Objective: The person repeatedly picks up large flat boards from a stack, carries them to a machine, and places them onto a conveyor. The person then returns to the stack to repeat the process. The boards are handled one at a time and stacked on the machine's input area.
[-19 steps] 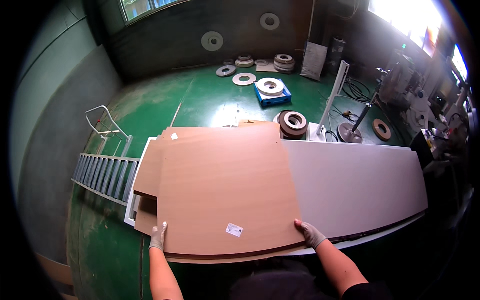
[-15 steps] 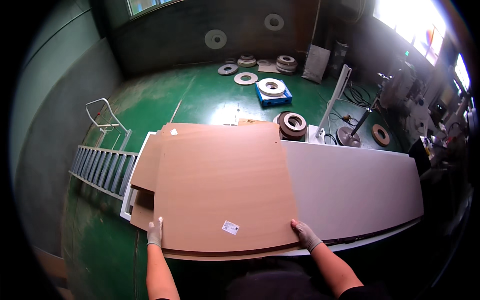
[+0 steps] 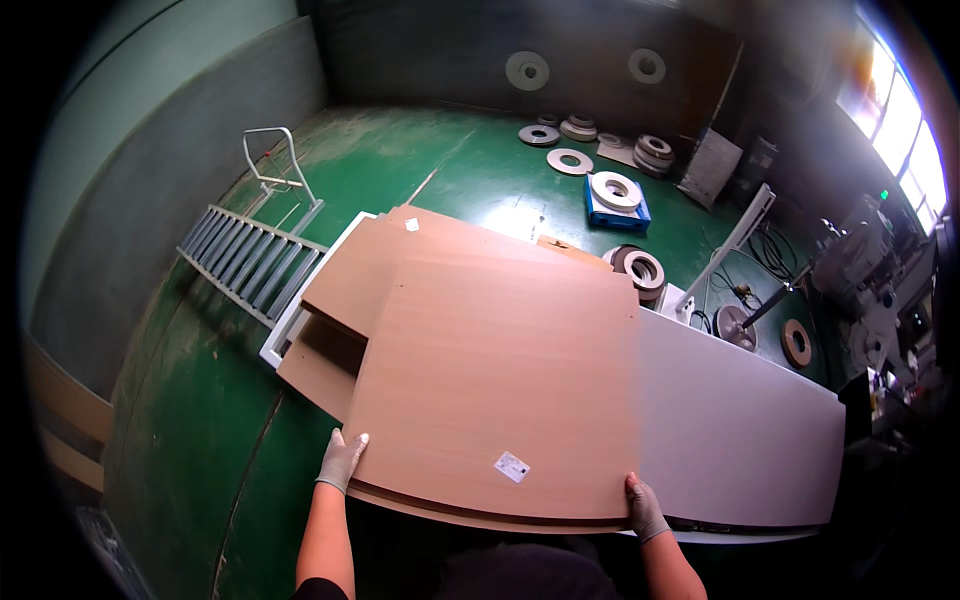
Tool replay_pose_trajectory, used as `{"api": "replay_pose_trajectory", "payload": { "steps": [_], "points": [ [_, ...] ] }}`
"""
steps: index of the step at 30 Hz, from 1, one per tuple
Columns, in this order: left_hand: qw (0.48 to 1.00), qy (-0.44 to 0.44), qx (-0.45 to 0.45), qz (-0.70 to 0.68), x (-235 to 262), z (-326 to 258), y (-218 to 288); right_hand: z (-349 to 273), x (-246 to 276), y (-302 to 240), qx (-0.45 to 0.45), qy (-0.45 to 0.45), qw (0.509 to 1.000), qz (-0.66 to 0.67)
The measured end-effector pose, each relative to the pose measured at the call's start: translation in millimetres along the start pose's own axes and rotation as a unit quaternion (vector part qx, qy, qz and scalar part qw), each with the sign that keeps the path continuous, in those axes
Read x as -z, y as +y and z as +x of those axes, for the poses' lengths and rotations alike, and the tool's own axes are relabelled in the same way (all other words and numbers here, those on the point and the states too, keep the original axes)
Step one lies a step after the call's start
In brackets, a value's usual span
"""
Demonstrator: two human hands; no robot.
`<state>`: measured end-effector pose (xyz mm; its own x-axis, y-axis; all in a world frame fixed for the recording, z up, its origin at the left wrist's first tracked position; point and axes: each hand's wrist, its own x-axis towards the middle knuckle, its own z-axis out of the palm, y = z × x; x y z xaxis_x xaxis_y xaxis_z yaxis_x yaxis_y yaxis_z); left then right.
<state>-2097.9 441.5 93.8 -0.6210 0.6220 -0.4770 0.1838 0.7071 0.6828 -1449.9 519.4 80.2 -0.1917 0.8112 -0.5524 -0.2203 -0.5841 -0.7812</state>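
Note:
A large brown wood-grain board [image 3: 500, 385] with a small white label lies on top of a stack of similar boards [image 3: 345, 290]. My left hand [image 3: 342, 460], in a grey glove, grips its near left corner. At the near right corner my gloved right hand [image 3: 645, 508] holds the board's edge. The stack rests on a long grey-white panel [image 3: 730, 420] that stretches away to the right.
A metal ladder [image 3: 255, 265] lies on the green floor to the left of the stack. Rolls of edge banding [image 3: 615, 190] and flat discs lie at the back. Machinery and cables stand at the right, near a bright window.
The view has swung, so the stack now appears turned and nearer. Both hands keep their grip on the top board's near corners.

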Motion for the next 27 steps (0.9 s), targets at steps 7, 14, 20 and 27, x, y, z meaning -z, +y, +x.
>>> {"api": "replay_pose_trajectory", "payload": {
  "steps": [7,14,20,27],
  "points": [
    [0.997,-0.004,0.060,-0.048,-71,-93,30,-48,123,12,0.032,0.042,0.998,-0.021],
    [0.977,-0.073,-0.067,-0.187,-158,-155,40,-101,220,-6,0.104,0.113,0.988,0.008],
    [0.980,-0.107,-0.019,-0.167,-227,-193,35,-146,292,-11,0.090,0.175,0.978,-0.070],
    [0.991,-0.070,-0.056,-0.098,-273,-225,61,-182,349,5,0.126,0.235,0.957,-0.115]
  ]
}}
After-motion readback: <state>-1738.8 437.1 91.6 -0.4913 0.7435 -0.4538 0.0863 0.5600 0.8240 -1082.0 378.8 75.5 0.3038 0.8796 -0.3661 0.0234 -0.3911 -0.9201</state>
